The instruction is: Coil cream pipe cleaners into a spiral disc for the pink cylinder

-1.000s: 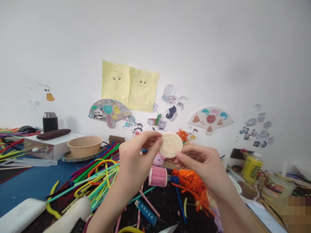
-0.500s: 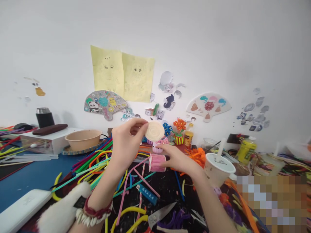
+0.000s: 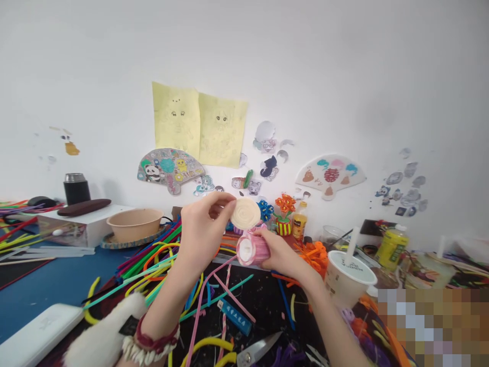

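My left hand (image 3: pixel 201 232) pinches a cream spiral disc (image 3: pixel 245 213) coiled from pipe cleaner and holds it upright above the table. Just below it, my right hand (image 3: pixel 280 253) grips a small pink pipe-cleaner cylinder (image 3: pixel 252 250), tilted so that its open end faces me. Long pink pipe-cleaner tails (image 3: pixel 214 290) hang from the cylinder down to the black mat. The disc and the cylinder are close together but apart.
Loose coloured pipe cleaners (image 3: pixel 153 265) cover the left of the table. Scissors (image 3: pixel 257 348) and a blue tube (image 3: pixel 237 318) lie near the front. A white cup with a straw (image 3: pixel 344 278) stands right. A tan bowl (image 3: pixel 134 224) sits at the back left.
My right hand let go of the disc, reached down to the pink cylinder on the table and lifted it up toward the disc. My left hand kept the disc.
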A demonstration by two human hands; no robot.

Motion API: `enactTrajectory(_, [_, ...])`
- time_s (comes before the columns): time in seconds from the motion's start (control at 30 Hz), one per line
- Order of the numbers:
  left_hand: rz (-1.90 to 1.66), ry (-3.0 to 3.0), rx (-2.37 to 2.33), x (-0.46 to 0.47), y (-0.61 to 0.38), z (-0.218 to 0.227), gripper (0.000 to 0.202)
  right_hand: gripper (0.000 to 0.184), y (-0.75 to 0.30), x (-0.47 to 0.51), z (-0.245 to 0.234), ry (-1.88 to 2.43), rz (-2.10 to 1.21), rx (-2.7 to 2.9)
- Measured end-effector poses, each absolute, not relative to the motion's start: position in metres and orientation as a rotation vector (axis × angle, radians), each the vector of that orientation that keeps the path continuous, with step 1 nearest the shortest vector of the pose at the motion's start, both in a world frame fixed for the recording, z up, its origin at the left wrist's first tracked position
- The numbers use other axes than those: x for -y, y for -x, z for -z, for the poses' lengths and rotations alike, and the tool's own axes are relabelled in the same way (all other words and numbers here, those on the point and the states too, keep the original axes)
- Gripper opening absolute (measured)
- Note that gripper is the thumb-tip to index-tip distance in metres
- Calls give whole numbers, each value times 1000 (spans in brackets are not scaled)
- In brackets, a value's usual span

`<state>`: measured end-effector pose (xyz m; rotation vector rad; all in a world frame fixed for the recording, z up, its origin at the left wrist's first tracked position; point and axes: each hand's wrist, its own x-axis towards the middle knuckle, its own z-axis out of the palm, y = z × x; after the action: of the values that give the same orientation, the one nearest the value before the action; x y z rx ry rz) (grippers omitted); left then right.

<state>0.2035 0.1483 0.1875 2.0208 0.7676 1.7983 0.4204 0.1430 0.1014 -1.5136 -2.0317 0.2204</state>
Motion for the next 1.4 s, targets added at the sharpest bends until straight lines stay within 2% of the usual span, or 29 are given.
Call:
enactTrajectory(0.03, [-1813,-2008,-767,-148,-201,-188,9,64,-421,-138,-109,1459,-221,2014])
enactTrajectory(0.2, [-1851,-1911,-738,-144,-192,-194,9,58,-416,-111,-145,1305,-216,1913])
enactTrajectory(0.3, [-1799,-1812,-634,-137,-191,-198,9,60,-407,-94,-161,1269,-214,1868])
enactTrajectory(0.43, [-1673,-1818,-466,-124,-192,-202,7,68,-393,-72,-177,1189,-252,1794])
enactTrajectory(0.6, [-1677,-1818,-439,-113,-190,-207,6,68,-379,-48,-187,1216,-206,1777])
enactTrajectory(0.73, [-1717,-1724,-446,-107,-188,-211,5,77,-382,-41,-177,1107,-474,1653])
enactTrajectory(0.87, [-1757,-1720,-456,-104,-189,-212,5,67,-393,-45,-146,941,-969,1357])
enactTrajectory(0.97, [-1777,-1743,-470,-104,-189,-212,3,58,-399,-47,-117,923,-1060,1245])
enactTrajectory(1.1, [-1793,-1740,-498,-106,-189,-209,3,59,-401,-48,-92,897,-1192,1102])
enactTrajectory(1.27, [-1672,-1900,-588,-107,-199,-194,8,47,-404,-52,-81,886,-1262,962])
enactTrajectory(1.4, [-1565,-1957,-622,-106,-202,-184,12,40,-417,-56,-85,881,-1176,906])
